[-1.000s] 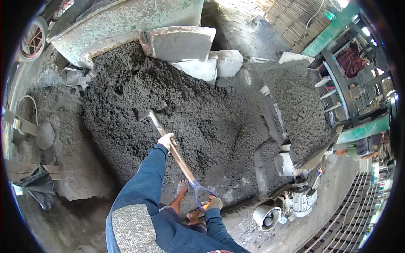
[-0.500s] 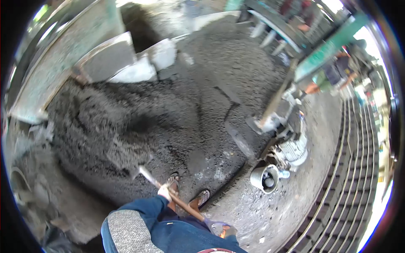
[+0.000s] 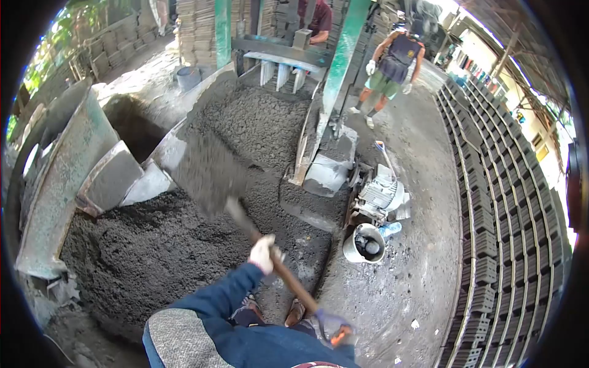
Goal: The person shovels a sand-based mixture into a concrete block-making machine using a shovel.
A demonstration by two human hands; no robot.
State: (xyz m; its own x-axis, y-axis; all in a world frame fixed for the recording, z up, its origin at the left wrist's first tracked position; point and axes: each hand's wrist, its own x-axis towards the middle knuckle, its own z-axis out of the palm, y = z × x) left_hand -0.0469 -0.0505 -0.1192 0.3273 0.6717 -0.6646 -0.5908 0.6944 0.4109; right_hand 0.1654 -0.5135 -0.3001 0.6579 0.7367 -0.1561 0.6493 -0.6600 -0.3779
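My left hand (image 3: 262,253), in a pale glove, is wrapped around the lower wooden shaft of a shovel (image 3: 294,283). At the near end, my right hand (image 3: 342,335) is closed on the shovel's purplish grip, with orange showing at the fingers. The shovel points forward and left. Its blade is smeared by motion within a blurred grey mass of what looks like wet concrete mix. Below and left lies a heap of dark grey mix (image 3: 153,245). Farther ahead, more mix (image 3: 261,119) is spread in front of a machine table.
A motor (image 3: 381,193) and a bucket (image 3: 348,250) stand right of the mix. A co-worker (image 3: 396,64) stands beyond the green post (image 3: 343,67); another person (image 3: 316,21) is behind the machine table (image 3: 282,52). Rows of stacked blocks (image 3: 488,270) line the right side.
The shovel has swung up and forward from the heap, with grey mix blurred around its blade. My left hand moved forward with the shaft. The view has tilted up, showing more of both people.
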